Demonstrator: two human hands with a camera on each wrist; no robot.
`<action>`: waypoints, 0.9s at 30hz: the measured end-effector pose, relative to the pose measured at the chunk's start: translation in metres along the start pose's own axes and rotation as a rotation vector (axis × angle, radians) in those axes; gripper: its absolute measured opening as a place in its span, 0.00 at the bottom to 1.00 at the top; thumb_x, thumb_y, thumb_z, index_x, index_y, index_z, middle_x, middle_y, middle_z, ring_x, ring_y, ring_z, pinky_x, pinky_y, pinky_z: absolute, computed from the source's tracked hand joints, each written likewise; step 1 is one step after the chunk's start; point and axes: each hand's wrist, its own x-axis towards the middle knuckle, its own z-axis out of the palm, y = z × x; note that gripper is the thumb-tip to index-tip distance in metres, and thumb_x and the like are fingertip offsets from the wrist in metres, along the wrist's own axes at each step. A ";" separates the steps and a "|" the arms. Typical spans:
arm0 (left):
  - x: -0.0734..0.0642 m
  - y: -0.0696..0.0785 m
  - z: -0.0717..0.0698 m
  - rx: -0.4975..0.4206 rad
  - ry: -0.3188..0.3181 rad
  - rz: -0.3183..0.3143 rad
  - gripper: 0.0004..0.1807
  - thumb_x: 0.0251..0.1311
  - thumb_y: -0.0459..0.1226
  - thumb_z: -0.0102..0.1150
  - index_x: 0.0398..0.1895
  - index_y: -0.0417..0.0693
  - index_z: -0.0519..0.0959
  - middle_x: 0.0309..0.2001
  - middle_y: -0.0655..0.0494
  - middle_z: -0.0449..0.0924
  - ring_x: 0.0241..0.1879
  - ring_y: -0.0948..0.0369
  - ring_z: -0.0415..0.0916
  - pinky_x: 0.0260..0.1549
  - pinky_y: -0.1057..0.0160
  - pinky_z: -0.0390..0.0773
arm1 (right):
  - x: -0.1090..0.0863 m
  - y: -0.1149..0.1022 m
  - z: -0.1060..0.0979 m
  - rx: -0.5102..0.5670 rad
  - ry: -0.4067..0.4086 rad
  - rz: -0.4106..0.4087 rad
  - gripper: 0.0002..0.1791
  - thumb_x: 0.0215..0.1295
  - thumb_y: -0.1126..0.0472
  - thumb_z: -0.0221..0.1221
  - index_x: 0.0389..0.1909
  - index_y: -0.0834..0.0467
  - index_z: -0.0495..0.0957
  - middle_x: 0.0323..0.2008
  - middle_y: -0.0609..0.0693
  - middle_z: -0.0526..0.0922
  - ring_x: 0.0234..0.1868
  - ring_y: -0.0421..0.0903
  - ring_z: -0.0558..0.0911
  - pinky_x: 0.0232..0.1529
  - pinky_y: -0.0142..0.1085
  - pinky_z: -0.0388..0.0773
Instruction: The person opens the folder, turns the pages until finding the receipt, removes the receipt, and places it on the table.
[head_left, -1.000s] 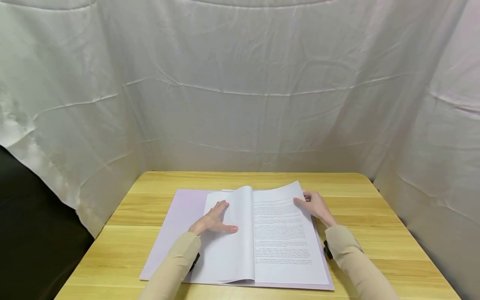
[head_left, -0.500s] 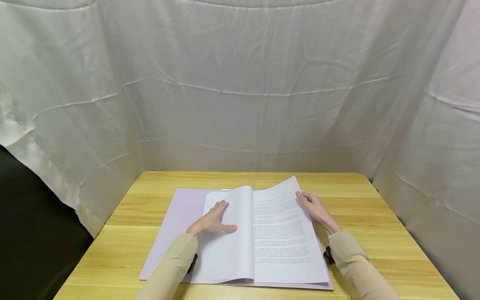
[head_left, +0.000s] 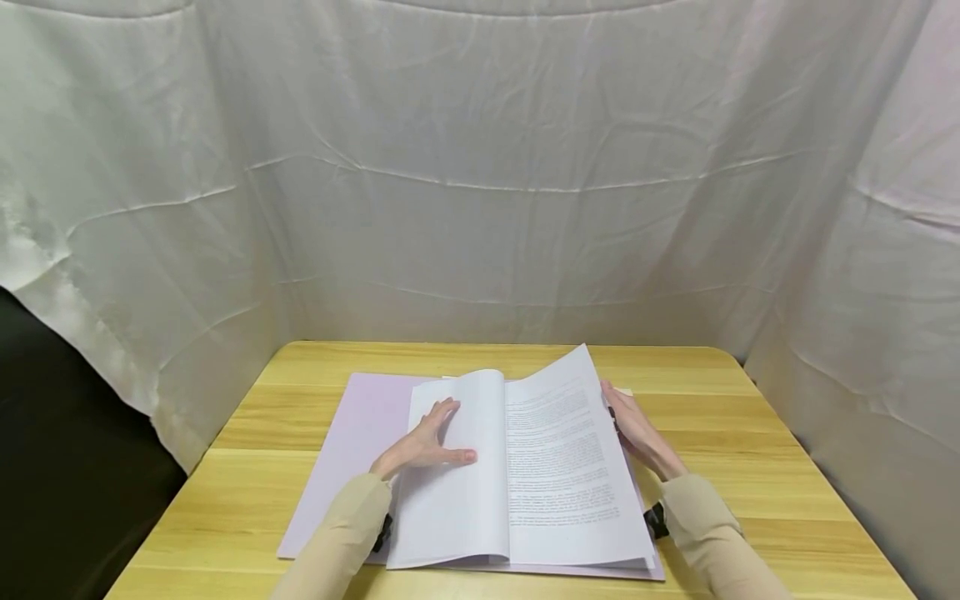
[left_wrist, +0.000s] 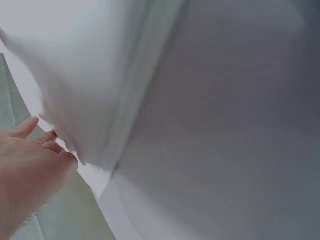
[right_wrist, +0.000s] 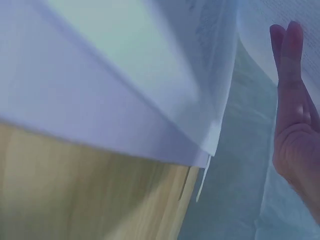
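Bound printed sheets lie spread in a lilac folder [head_left: 367, 425]. My left hand [head_left: 423, 446] rests on the blank left-hand page [head_left: 450, 521], fingers spread and thumb toward the fold; the left wrist view catches the same hand [left_wrist: 37, 165] at the paper's edge. The right-hand page [head_left: 558, 467] carries lines of print, and its far corner curves up off the pile. Along that raised edge lies my right hand [head_left: 637, 425], touching it with extended fingers. In the right wrist view the straight fingers [right_wrist: 291, 45] overlap the printed page; part of the hand is cut off there.
A pale wooden table [head_left: 750, 467] bears the folder. Grey-white cloth [head_left: 480, 233] hangs round its back and sides. A dark surface [head_left: 67, 467] shows at the left. A small black piece [head_left: 612, 417] sits by the right hand.
My right hand has slid slightly outward, its thumb leaving the page's face for the edge. The page's far corner has risen and tipped leftward. My left hand stays nearly still.
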 end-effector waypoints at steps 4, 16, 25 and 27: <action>-0.001 0.007 0.002 -0.025 0.018 0.002 0.59 0.51 0.55 0.74 0.80 0.45 0.52 0.82 0.38 0.40 0.81 0.37 0.34 0.74 0.28 0.41 | -0.002 -0.004 0.003 0.071 -0.033 -0.015 0.41 0.80 0.37 0.27 0.75 0.67 0.53 0.42 0.50 0.85 0.37 0.44 0.85 0.37 0.36 0.84; -0.002 0.029 0.006 -0.122 0.015 0.009 0.61 0.51 0.60 0.72 0.82 0.52 0.47 0.83 0.43 0.37 0.82 0.41 0.33 0.76 0.30 0.43 | -0.003 -0.014 0.012 0.200 -0.145 0.002 0.41 0.80 0.37 0.26 0.81 0.61 0.36 0.36 0.44 0.87 0.30 0.38 0.86 0.26 0.27 0.82; 0.006 0.045 0.009 -0.183 0.016 0.033 0.58 0.53 0.58 0.72 0.81 0.56 0.49 0.82 0.45 0.44 0.82 0.45 0.42 0.77 0.34 0.50 | 0.000 -0.019 0.022 0.179 -0.158 0.009 0.40 0.81 0.39 0.28 0.80 0.63 0.41 0.41 0.43 0.87 0.33 0.40 0.89 0.29 0.30 0.85; 0.007 0.049 0.009 -0.201 0.012 0.040 0.57 0.54 0.58 0.71 0.81 0.55 0.49 0.82 0.47 0.44 0.82 0.45 0.42 0.77 0.34 0.49 | 0.000 -0.020 0.024 0.169 -0.159 0.009 0.40 0.81 0.39 0.29 0.80 0.64 0.42 0.42 0.43 0.88 0.34 0.41 0.89 0.29 0.30 0.86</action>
